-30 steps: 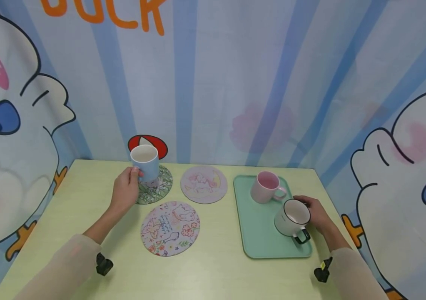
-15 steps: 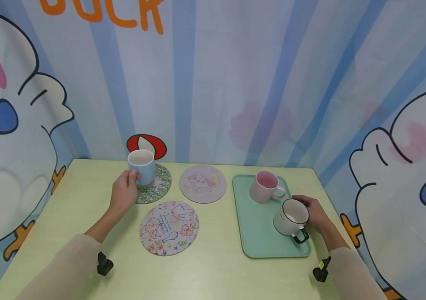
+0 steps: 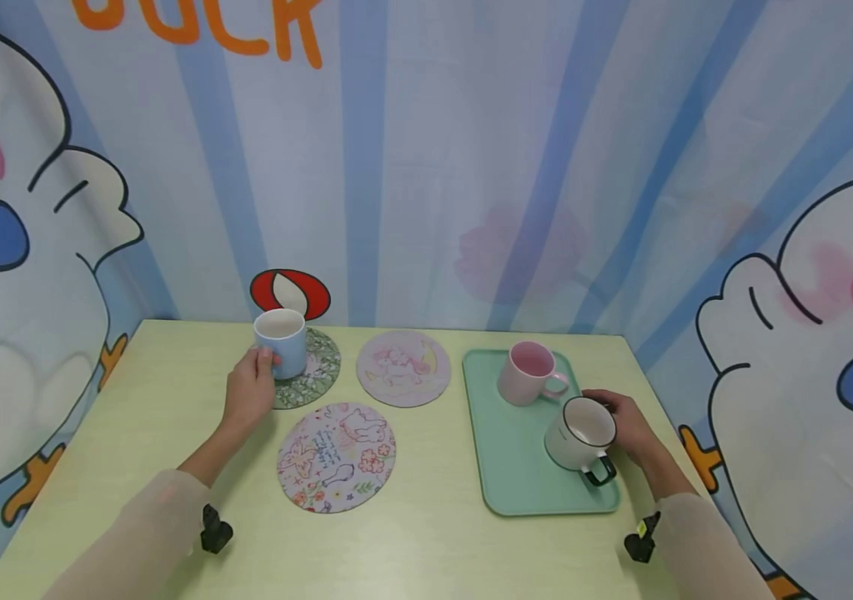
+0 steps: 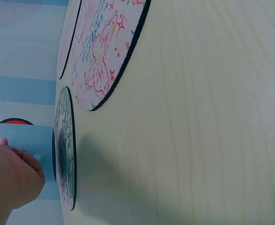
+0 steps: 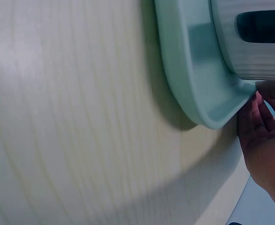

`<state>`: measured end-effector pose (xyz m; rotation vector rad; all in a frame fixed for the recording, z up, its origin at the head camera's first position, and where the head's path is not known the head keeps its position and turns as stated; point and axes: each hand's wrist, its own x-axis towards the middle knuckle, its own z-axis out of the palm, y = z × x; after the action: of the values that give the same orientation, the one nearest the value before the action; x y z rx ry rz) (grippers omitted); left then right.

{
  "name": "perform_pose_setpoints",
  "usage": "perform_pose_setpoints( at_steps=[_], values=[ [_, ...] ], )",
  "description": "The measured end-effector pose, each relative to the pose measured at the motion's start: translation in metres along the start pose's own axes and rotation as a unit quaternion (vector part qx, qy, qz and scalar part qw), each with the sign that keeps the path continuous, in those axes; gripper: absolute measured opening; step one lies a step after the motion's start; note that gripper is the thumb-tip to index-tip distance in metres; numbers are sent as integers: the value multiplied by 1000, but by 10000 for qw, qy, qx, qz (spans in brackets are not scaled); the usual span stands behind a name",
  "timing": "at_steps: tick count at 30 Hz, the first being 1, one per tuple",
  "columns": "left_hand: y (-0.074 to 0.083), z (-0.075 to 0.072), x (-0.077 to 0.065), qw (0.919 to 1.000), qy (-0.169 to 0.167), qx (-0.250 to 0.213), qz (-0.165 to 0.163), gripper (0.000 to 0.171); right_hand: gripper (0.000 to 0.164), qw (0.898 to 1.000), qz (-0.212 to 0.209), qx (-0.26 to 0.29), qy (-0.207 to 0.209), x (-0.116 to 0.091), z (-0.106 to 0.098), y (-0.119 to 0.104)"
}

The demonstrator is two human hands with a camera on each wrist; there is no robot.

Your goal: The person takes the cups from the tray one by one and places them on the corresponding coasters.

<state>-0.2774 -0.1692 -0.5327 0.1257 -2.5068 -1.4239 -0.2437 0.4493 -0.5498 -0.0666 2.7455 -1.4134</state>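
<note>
In the head view my left hand (image 3: 249,385) grips a light blue mug (image 3: 285,343) by its handle side. The mug stands upright over the green leafy-patterned coaster (image 3: 321,367), its base right at the coaster in the left wrist view. My right hand (image 3: 632,427) is at the right edge of a mint green tray (image 3: 501,483), pinching its rim (image 5: 221,117) between thumb and fingers. Beside that hand, on the tray, stands a white mug (image 3: 569,446) with a black rim and black handle. A pink mug (image 3: 519,383) sits behind it on the same tray.
Two more round coasters lie mid-table: a pale pink unicorn coaster (image 3: 403,368) at the back and a floral coaster (image 3: 336,458) nearer the front. A striped cartoon curtain (image 3: 411,167) hangs behind the pale yellow table (image 3: 411,550).
My left hand has lowered the blue mug, with a slight shift left, down to the green coaster. The right hand keeps its place at the tray's edge.
</note>
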Motion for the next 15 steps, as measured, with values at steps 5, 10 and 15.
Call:
perform_pose_setpoints(
  at_steps=[5, 10, 15],
  values=[
    [-4, 0, -1, 10000, 0, 23, -44, 49, 51, 9998, 53, 162, -100, -7, -1, -23],
    [-6, 1, -1, 10000, 39, 10, -76, 50, 51, 9998, 15, 145, -120, -10, -3, -30],
    [-5, 5, -3, 9999, -8, -97, -140, 50, 51, 10000, 0, -19, -16, -1, -1, -5]
  ],
)
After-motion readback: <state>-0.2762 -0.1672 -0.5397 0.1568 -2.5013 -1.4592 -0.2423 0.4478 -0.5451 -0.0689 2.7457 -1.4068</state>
